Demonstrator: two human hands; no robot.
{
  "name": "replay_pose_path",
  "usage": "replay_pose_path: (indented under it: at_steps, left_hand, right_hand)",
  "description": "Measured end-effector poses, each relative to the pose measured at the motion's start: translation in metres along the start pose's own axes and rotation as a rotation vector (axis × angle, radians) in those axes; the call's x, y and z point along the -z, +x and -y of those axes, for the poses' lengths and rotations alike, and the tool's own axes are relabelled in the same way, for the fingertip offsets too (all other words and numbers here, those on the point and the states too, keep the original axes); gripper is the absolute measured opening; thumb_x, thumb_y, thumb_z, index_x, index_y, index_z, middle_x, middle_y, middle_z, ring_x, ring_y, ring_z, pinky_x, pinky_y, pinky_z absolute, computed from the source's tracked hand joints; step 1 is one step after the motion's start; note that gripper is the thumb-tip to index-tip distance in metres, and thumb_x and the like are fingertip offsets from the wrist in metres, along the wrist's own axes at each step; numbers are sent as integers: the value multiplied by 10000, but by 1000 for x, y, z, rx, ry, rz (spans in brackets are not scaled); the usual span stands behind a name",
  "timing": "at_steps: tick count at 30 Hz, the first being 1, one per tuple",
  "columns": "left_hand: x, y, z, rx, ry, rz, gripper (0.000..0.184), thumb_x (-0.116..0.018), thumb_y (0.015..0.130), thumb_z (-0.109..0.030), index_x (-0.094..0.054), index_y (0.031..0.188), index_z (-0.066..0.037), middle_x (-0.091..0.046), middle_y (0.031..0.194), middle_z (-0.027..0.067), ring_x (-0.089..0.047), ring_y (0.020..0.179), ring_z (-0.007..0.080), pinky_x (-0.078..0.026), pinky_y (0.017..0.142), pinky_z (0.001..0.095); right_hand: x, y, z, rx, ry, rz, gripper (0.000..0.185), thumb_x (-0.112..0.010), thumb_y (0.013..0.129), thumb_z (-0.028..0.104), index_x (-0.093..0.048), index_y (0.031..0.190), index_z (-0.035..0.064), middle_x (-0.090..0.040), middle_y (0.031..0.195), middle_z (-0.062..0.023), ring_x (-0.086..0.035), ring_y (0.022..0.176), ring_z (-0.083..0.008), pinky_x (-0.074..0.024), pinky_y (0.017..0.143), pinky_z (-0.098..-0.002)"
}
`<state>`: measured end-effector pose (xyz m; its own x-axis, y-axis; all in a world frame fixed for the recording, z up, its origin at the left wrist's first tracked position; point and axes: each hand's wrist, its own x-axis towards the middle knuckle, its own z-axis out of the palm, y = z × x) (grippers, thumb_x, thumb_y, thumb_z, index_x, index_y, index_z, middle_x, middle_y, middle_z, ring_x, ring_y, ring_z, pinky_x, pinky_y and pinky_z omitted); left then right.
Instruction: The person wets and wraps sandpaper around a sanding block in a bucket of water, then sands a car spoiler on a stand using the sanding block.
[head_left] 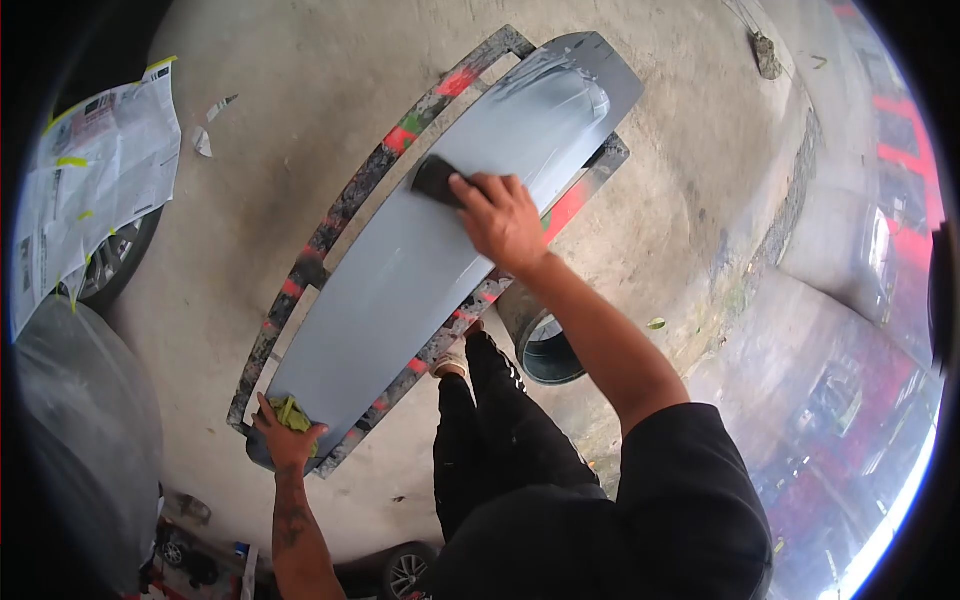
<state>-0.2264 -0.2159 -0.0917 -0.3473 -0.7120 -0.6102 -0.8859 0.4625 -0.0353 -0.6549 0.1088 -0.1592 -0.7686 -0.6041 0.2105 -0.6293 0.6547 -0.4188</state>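
A long grey panel (370,290) lies on a paint-spattered frame (345,205), with wet streaks near its upper right end. My right hand (500,218) grips a dark block (437,181) and holds it flat against the panel's upper middle, at the left edge. Down at the panel's lower left end, my left hand (287,438) presses a yellow-green cloth (292,413) onto the surface, fingers bent around it.
A dark bucket (552,355) stands on the concrete floor beside the frame, right of my legs. Printed sheeting (100,160) hangs over a wheel (120,255) at left. Clear plastic sheeting (800,400) covers something red on the right. Another wheel (408,572) is at the bottom.
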Motion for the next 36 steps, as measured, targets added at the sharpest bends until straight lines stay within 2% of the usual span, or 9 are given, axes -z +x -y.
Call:
replay_pose_path:
  at_steps: [6, 10, 13, 17, 21, 24, 27, 31, 36]
  left_hand:
    - [-2, 1, 2, -20, 8, -21, 1561, -1036, 445, -269, -62, 1665, -253, -161, 1600, 392, -468, 1352, 569, -514, 1060, 575]
    - [3, -2, -6, 10, -38, 11, 1555, -1035, 446, -272, -69, 1665, -245, -150, 1604, 393, -462, 1362, 562, -523, 1053, 564]
    - [0, 2, 2, -16, -26, -6, 1551, -1034, 446, -270, -75, 1665, -240, -144, 1605, 395, -457, 1367, 560, -531, 1046, 554]
    - [7, -5, -8, -8, -52, 13, 1541, -1033, 457, -267, -79, 1666, -225, -128, 1607, 401, -446, 1378, 562, -523, 1059, 545]
    - [8, -5, -11, 7, -60, 24, 1523, -1032, 480, -269, -78, 1665, -196, -109, 1607, 414, -440, 1388, 563, -509, 1074, 544]
    - [8, -4, -10, 15, -32, 24, 1519, -1033, 490, -273, -75, 1665, -183, -97, 1605, 425, -452, 1376, 571, -506, 1073, 549]
    - [6, -5, -5, 4, -43, 27, 1518, -1035, 494, -324, -77, 1666, -200, -96, 1605, 425, -481, 1328, 607, -508, 1061, 558]
    - [12, -6, -9, 26, -53, 67, 1510, -1031, 513, -362, -68, 1667, -222, -112, 1611, 407, -500, 1297, 623, -519, 1045, 555]
    - [10, -6, -1, 6, -65, 73, 1507, -1027, 523, -369, -49, 1666, -275, -102, 1626, 391, -443, 1321, 668, -538, 1031, 560]
  right_hand:
    - [4, 94, -121, -376, -283, -173, 472, -725, 855, 183, -653, 1318, 135, -678, 1137, -148, -629, 977, -397, -536, 835, -484]
    - [-28, 55, -20, -252, -141, -103, 521, -756, 822, 161, -635, 1323, 86, -670, 1088, -132, -608, 1037, -335, -487, 882, -442]
    - [-29, 13, 76, 14, -35, 123, 550, -772, 819, 168, -637, 1352, 171, -621, 1110, -100, -597, 1008, -323, -523, 864, -430]
    - [-24, 56, -24, 15, -110, -82, 474, -704, 855, 194, -653, 1323, 139, -623, 1056, -116, -602, 936, -336, -526, 813, -444]
    - [-8, 105, -91, -361, -351, -63, 484, -695, 910, 256, -602, 1379, 187, -652, 1189, -128, -630, 1062, -405, -544, 887, -505]
    - [-37, 80, -36, -346, -267, -124, 485, -698, 897, 244, -606, 1370, 190, -645, 1201, -116, -621, 1066, -394, -536, 867, -509]
    - [-62, 24, 112, -238, -135, -57, 464, -661, 897, 194, -610, 1357, 164, -613, 1096, -88, -586, 969, -322, -491, 751, -457]
    - [-107, -66, 283, 29, 99, 219, 503, -566, 912, 136, -561, 1414, 143, -580, 1148, -86, -545, 1071, -295, -440, 865, -461]
    - [-100, -51, 238, 154, -52, 228, 463, -562, 931, 169, -574, 1394, 166, -576, 1141, -95, -544, 1049, -303, -459, 869, -449]
